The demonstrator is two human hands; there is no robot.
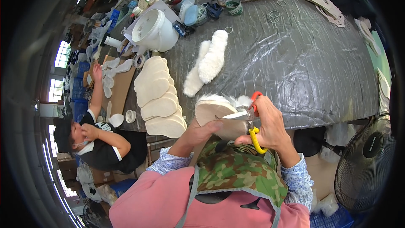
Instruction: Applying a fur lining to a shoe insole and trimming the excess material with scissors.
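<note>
My left hand (199, 136) grips a fleece-lined insole (211, 112), its beige backing facing up and white fluff showing along the far edge. My right hand (271, 123) holds scissors (235, 115) with one red and one yellow handle loop. The loops are spread apart, and a blade lies across the insole; the other blade is hard to make out. Beyond my hands, two white fluffy insoles (213, 59) rest on the table, one partly over the other. To the left, overlapping beige insoles (158, 101) lie in a row.
A dark, plastic-covered table (291, 63) spreads ahead. On it stand a white bucket (156, 29), a tape roll (233, 6) and, far right, a pile of beige cut pieces (316, 2). A co-worker (109, 141) is at the left. A black fan (365, 160) stands right.
</note>
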